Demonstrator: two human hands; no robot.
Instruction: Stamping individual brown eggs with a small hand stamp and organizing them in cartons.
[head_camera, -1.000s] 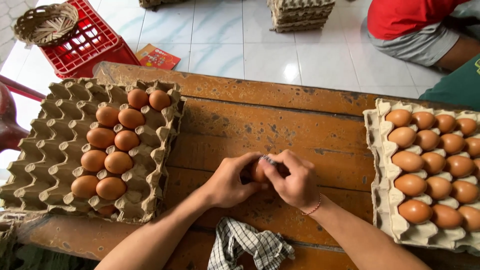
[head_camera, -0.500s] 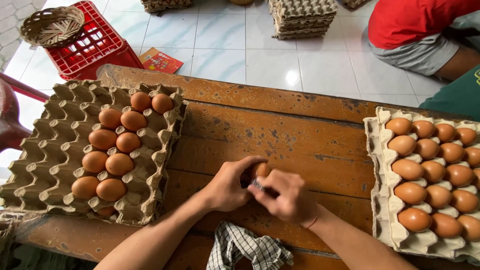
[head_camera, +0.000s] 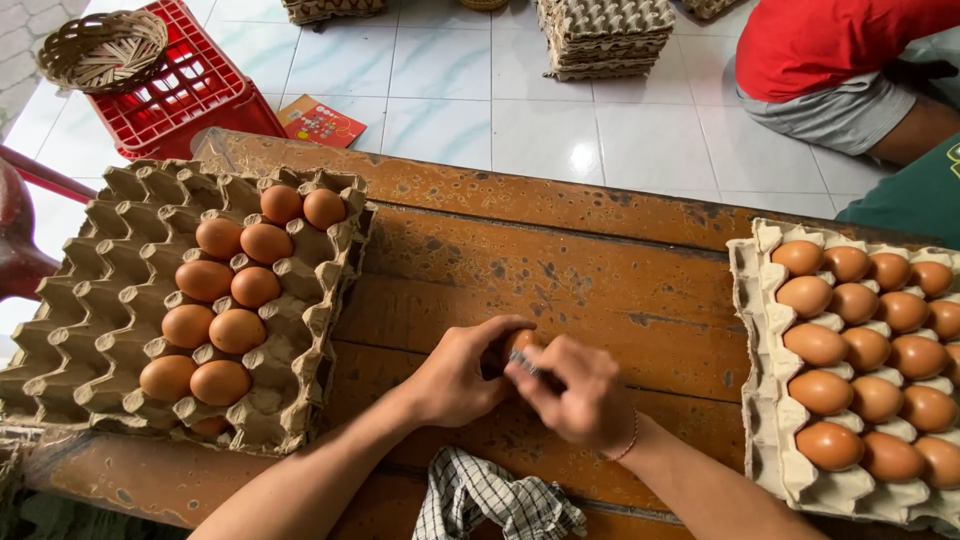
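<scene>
Egg cupped in left hand fingers — right hand fingers touching its top.

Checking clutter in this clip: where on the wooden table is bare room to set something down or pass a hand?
Bare table lies between the left egg tray and the right egg tray, mainly beyond the hands. Nearer, the left hand and right hand meet around an egg, with a checked cloth at the near edge. The left tray's outer cups are empty; the right tray is full.

Both forearms angled inward, left hand cupped with fingers curled, right hand pressed against it, blurred
</scene>
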